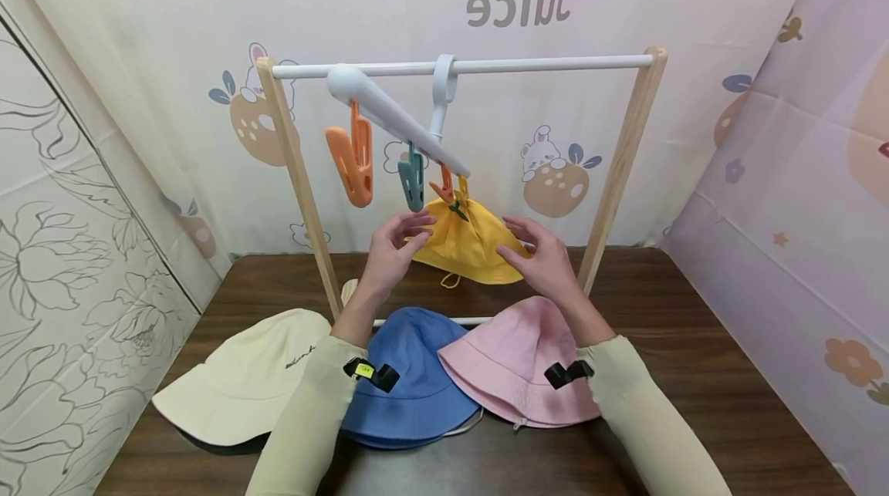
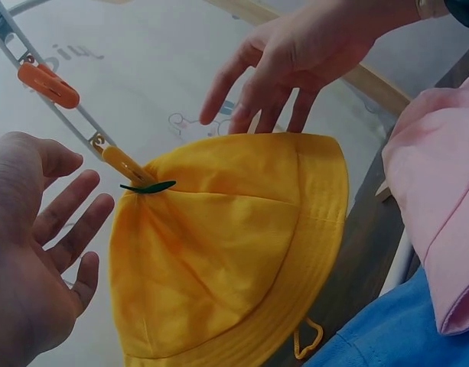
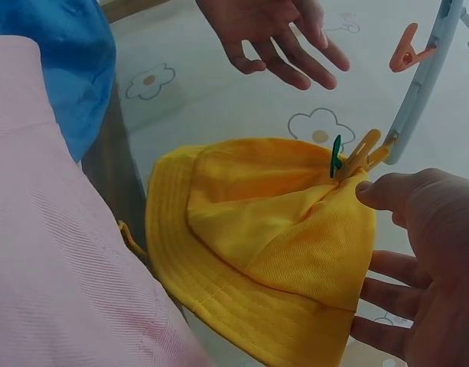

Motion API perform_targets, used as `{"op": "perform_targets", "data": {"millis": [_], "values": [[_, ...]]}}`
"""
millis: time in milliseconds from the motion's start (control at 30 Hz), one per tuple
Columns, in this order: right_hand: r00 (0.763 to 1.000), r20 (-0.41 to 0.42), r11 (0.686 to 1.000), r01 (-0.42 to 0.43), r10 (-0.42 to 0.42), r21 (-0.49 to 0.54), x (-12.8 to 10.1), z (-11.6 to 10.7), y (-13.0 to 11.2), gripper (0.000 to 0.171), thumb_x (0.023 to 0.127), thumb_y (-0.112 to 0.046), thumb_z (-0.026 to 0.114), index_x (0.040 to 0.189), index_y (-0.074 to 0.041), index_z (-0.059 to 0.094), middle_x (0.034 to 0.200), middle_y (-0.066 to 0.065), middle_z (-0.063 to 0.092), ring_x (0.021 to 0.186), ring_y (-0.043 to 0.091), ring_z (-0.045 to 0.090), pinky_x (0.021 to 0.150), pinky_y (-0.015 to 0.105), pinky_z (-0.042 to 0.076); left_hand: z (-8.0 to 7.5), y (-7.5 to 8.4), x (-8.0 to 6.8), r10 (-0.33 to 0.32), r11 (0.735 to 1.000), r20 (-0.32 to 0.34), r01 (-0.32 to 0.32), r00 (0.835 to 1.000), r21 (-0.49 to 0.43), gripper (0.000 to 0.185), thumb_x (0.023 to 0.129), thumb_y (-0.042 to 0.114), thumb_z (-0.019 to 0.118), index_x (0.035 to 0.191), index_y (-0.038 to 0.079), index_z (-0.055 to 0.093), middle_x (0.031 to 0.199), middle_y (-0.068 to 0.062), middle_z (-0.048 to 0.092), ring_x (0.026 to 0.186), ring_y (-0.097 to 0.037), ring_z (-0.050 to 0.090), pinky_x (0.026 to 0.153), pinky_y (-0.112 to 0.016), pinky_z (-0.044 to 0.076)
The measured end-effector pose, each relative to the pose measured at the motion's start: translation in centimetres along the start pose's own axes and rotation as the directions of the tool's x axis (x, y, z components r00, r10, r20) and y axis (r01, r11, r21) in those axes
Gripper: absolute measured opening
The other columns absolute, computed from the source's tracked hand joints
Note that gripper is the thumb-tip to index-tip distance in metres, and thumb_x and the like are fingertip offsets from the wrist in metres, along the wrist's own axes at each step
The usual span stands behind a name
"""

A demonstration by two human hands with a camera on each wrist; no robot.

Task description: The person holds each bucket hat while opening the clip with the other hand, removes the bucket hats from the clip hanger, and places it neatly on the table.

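Note:
A yellow bucket hat (image 1: 467, 244) (image 2: 226, 245) (image 3: 272, 237) hangs from a yellow clip (image 2: 127, 165) (image 3: 358, 155) on a white clip hanger (image 1: 389, 112) hooked over the rack's white rail (image 1: 556, 63). My left hand (image 1: 397, 244) (image 2: 35, 252) is open just left of the hat, fingers spread, holding nothing. My right hand (image 1: 538, 253) (image 3: 421, 267) is open at the hat's right side, fingers straight, close to the brim; contact is unclear. Orange (image 1: 353, 155), teal (image 1: 413, 177) and small orange (image 1: 443, 187) clips hang free.
A wooden-framed rack (image 1: 295, 164) stands on a dark wood table (image 1: 694, 372). Cream (image 1: 250, 380), blue (image 1: 410, 380) and pink (image 1: 524, 361) bucket hats lie in front of it. Patterned curtains close in the back and both sides.

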State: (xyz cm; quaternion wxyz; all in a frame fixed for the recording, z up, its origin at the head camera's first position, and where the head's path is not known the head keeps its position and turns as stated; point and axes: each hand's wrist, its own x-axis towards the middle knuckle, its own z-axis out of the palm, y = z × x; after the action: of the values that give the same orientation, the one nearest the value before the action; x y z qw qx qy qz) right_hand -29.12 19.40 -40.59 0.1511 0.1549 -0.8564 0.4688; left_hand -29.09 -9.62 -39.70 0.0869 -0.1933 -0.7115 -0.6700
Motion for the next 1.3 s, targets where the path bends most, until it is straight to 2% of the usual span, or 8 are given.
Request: {"op": "perform_targets", "data": {"millis": [400,733,1100,1300], "values": [[1.0,0.013,1.0,0.008,-0.008,-0.006,0.6,0.3,-0.2,0.056,0.102,-0.014,0.084,0.154,-0.007,0.065,0.154,0.023,0.071,0.139,0.048,0.071,0.121,0.067,0.054,0.1,0.0,0.0,0.0,1.0,0.008,0.0,1.0,0.025,0.043,0.113,0.004,0.063,0.155,-0.005,0.059,0.152,-0.025,0.071,0.137,-0.043,0.07,0.113,-0.031,0.059],[1.0,0.013,1.0,0.009,-0.009,0.016,0.5,0.5,-0.3,0.057,0.101,-0.014,0.085,0.154,-0.005,0.065,0.153,0.024,0.072,0.136,0.049,0.073,0.117,0.066,0.057,0.0,-0.1,0.0,-0.009,0.999,-0.002,0.009,1.0,0.031,0.043,0.113,0.005,0.064,0.155,-0.002,0.06,0.15,-0.025,0.072,0.136,-0.041,0.071,0.115,-0.037,0.06],[0.999,0.014,0.998,0.037,-0.038,0.043,0.5,0.8,-0.9,0.056,0.101,-0.011,0.084,0.153,-0.004,0.066,0.151,0.025,0.072,0.134,0.048,0.074,0.113,0.066,0.06,0.0,0.2,0.0,-0.002,1.0,0.003,0.002,1.0,0.019,0.042,0.113,0.004,0.064,0.153,-0.004,0.061,0.151,-0.026,0.071,0.136,-0.043,0.07,0.115,-0.035,0.06],[0.999,0.021,0.998,0.048,-0.049,0.04,0.6,1.0,-1.1,0.056,0.101,-0.012,0.084,0.154,-0.006,0.066,0.149,0.027,0.073,0.133,0.049,0.074,0.11,0.067,0.061,0.0,0.2,-0.1,-0.007,1.0,0.006,0.007,1.0,0.001,0.042,0.112,0.002,0.064,0.153,-0.003,0.062,0.15,-0.028,0.071,0.137,-0.045,0.069,0.107,-0.024,0.059]]}}
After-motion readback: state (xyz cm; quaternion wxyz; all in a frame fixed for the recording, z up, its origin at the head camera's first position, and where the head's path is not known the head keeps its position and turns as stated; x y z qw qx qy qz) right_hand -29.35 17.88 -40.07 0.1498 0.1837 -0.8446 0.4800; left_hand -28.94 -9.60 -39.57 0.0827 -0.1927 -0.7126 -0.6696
